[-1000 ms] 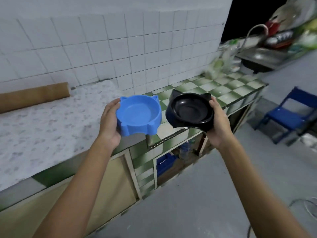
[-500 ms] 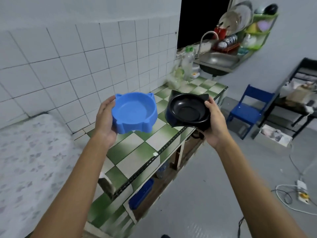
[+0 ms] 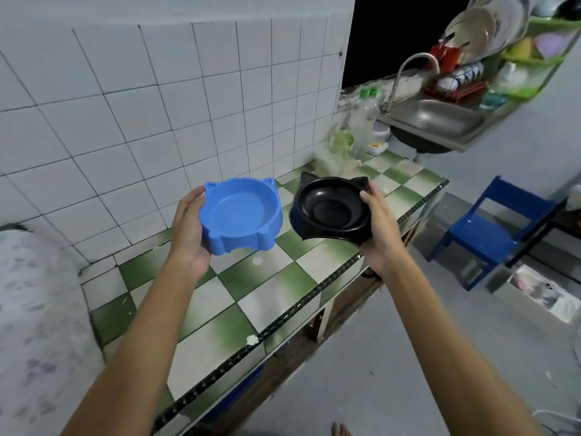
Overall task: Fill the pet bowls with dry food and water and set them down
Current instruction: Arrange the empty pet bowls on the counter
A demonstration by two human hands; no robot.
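Note:
My left hand [image 3: 188, 228] grips the left side of a blue cat-eared pet bowl [image 3: 242, 215], held in the air above the counter. My right hand [image 3: 379, 228] grips the right side of a black cat-eared pet bowl [image 3: 330, 209], tilted slightly toward me. Both bowls are empty inside and sit side by side, close but apart. Below them lies the green-and-white checkered counter [image 3: 270, 291]. A steel sink [image 3: 440, 121] with a curved tap [image 3: 415, 64] is at the far right end.
Plastic bottles [image 3: 364, 124] stand at the counter's far end by the white tiled wall [image 3: 157, 105]. A dish rack [image 3: 509, 51] hangs above the sink. A blue chair [image 3: 490, 231] stands on the grey floor at right. A patterned cloth [image 3: 34, 309] covers the surface at left.
The view has swung right along the counter toward the sink. Both hands still hold the bowls in the same way, now over the checkered tiles rather than the cloth-covered part.

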